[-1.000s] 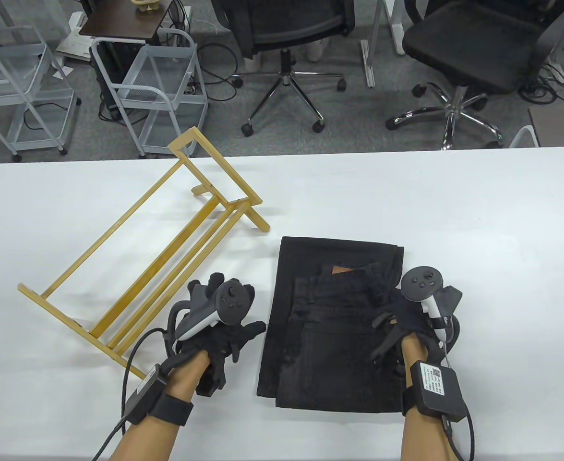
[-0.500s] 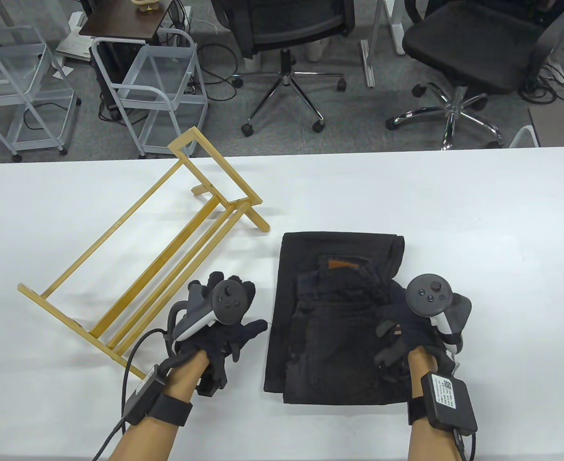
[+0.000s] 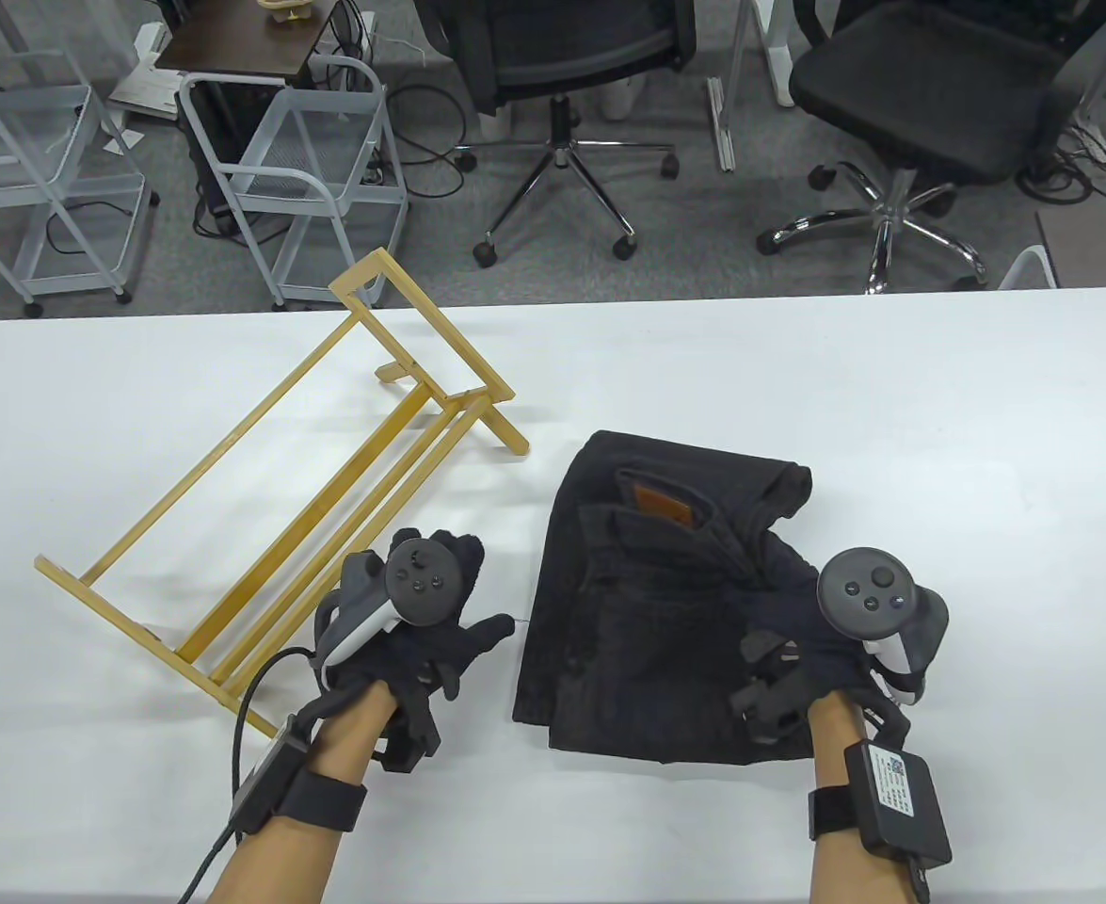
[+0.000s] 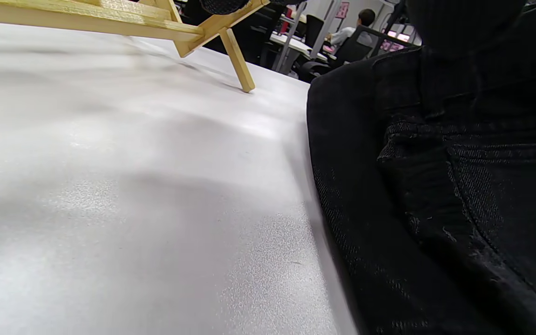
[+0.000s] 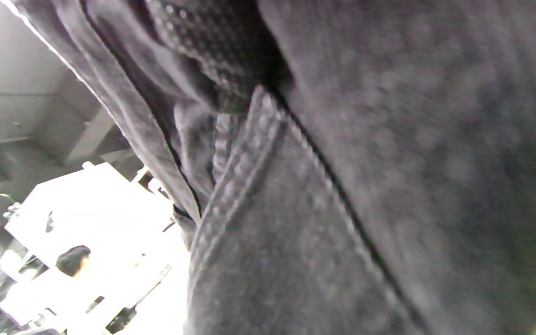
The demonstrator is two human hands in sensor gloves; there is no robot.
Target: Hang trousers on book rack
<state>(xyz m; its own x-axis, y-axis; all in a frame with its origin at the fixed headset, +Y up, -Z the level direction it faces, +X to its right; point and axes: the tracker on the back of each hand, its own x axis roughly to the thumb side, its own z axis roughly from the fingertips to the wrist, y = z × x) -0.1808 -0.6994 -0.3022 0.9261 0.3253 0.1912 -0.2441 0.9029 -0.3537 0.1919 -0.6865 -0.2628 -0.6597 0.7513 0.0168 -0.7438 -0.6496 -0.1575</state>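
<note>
Right grip (image 3: 821,650) bunches trousers (image 3: 647,603) (left grip (image 3: 421,631) splayed, empty)

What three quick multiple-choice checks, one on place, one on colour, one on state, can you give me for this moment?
1. Where is the wooden rack relative to the trousers?
A. to their left
B. on top of them
C. to their right

2. What colour are the trousers?
A. blue
B. black
C. white

3. Where are the trousers now?
A. hung on the rack
B. on the floor
C. on the table, under the right hand

Answers: 1 A, the table view shows the rack on the left side; 2 B, the denim is black in all views; 3 C, the folded trousers lie on the table with the right hand on them.
</note>
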